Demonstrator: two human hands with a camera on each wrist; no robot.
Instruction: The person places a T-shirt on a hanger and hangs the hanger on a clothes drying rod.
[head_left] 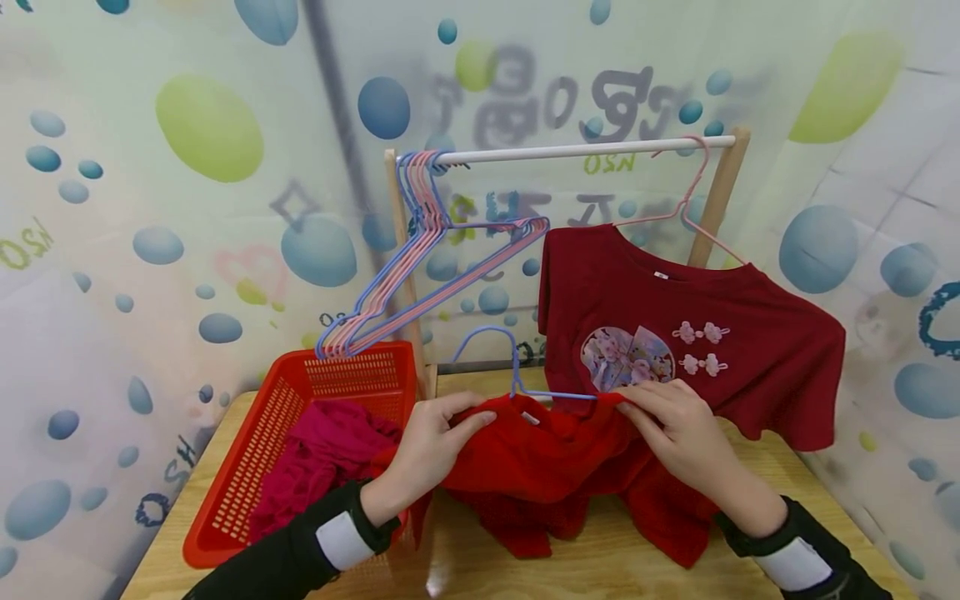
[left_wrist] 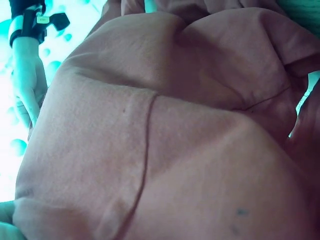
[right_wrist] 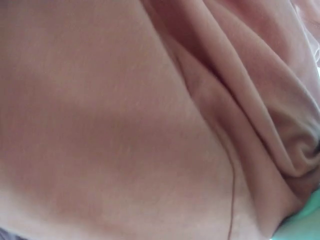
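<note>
In the head view, a bright red shirt [head_left: 525, 458] hangs bunched between both hands above the table. My left hand [head_left: 429, 450] pinches it at one shoulder between thumb and fingers. The other shoulder is pinched by my right hand [head_left: 684, 433], close to the end of a blue hanger [head_left: 516, 360]. The hanger's hook points up, and its bar shows at the neckline; the rest is hidden inside the cloth. Shirt fabric [left_wrist: 110, 140] fills most of the left wrist view, and folded fabric [right_wrist: 125, 125] fills the right wrist view.
A dark red T-shirt [head_left: 720, 333] hangs on a pink hanger [head_left: 686, 200] at the right of the rack's white rail [head_left: 570, 152]. Several blue and pink hangers [head_left: 431, 242] hang at its left. A red basket [head_left: 225, 500] holds magenta cloth [head_left: 322, 458] on the wooden table [head_left: 600, 567].
</note>
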